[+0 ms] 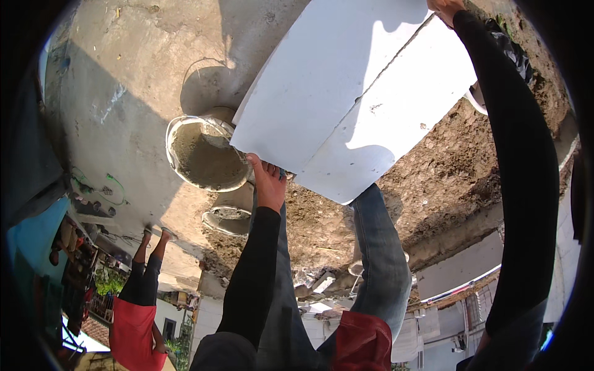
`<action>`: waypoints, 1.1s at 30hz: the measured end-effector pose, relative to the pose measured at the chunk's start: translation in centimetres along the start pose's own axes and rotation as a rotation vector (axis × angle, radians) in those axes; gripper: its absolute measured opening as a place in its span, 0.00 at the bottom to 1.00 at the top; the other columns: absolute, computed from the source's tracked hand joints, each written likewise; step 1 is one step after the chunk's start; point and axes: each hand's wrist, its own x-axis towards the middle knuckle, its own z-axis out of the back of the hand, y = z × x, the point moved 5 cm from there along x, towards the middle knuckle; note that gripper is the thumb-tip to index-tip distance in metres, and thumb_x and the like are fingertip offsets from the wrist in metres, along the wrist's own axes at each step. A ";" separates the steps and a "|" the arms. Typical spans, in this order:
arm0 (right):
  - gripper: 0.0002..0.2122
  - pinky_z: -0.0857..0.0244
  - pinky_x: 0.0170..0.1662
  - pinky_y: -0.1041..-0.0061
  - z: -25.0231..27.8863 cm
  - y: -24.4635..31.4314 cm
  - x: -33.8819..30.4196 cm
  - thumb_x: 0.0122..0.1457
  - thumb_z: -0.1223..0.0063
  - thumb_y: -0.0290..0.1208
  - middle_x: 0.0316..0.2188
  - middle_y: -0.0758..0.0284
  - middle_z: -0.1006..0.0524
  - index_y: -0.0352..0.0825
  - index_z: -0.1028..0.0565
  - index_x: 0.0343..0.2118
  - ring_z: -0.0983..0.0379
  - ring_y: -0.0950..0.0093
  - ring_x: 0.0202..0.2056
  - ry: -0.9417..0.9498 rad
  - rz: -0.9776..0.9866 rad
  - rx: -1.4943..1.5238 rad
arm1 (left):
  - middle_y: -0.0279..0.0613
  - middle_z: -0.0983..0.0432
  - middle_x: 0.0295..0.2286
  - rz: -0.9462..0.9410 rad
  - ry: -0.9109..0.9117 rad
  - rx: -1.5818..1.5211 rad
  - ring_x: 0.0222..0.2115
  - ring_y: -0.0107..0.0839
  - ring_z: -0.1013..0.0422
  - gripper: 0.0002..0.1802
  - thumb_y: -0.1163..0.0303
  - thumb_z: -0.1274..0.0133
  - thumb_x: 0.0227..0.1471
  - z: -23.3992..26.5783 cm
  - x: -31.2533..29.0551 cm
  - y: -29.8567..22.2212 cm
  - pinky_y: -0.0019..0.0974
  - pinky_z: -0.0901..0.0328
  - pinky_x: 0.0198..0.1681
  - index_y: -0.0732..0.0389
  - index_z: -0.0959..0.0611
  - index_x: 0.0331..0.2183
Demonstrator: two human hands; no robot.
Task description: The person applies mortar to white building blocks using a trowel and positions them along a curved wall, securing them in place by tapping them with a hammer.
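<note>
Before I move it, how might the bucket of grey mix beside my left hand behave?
The bucket is probably heavy for its size, given the grey mix inside. That mix looks wet, so tilting the open top might make it slop out.

- Outdoor building site in daylight
- Bucket [169, 151] of wet grey mortar [207, 159]
- Loose brown soil [445, 148], broken rubble [323, 282]
- Sunlit concrete ground [148, 55]
- Pale wall [162, 310] with window [169, 329]
</note>
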 end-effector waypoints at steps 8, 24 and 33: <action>0.30 0.35 0.56 0.59 -1.9 2.6 0.3 0.67 0.57 0.49 0.58 0.50 0.30 0.41 0.41 0.68 0.29 0.59 0.53 -0.098 -0.093 0.051 | 0.38 0.45 0.64 -0.185 0.126 -0.103 0.64 0.36 0.46 0.67 0.19 0.47 0.39 -1.0 2.4 0.0 0.48 0.46 0.64 0.56 0.45 0.67; 0.37 0.33 0.55 0.62 -1.4 6.2 -3.7 0.61 0.45 0.51 0.55 0.49 0.26 0.29 0.39 0.65 0.27 0.59 0.52 -0.108 -0.057 0.083 | 0.42 0.38 0.60 -0.151 -0.049 -0.271 0.60 0.41 0.38 0.51 0.32 0.45 0.52 1.1 1.6 -3.3 0.50 0.41 0.62 0.54 0.40 0.65; 0.27 0.43 0.65 0.65 -3.2 2.6 0.3 0.68 0.55 0.46 0.53 0.54 0.26 0.30 0.38 0.62 0.30 0.62 0.54 0.001 0.211 -0.007 | 0.39 0.34 0.57 -0.276 -0.022 -0.066 0.57 0.38 0.35 0.43 0.37 0.49 0.58 0.6 -7.4 -7.5 0.49 0.35 0.59 0.53 0.38 0.64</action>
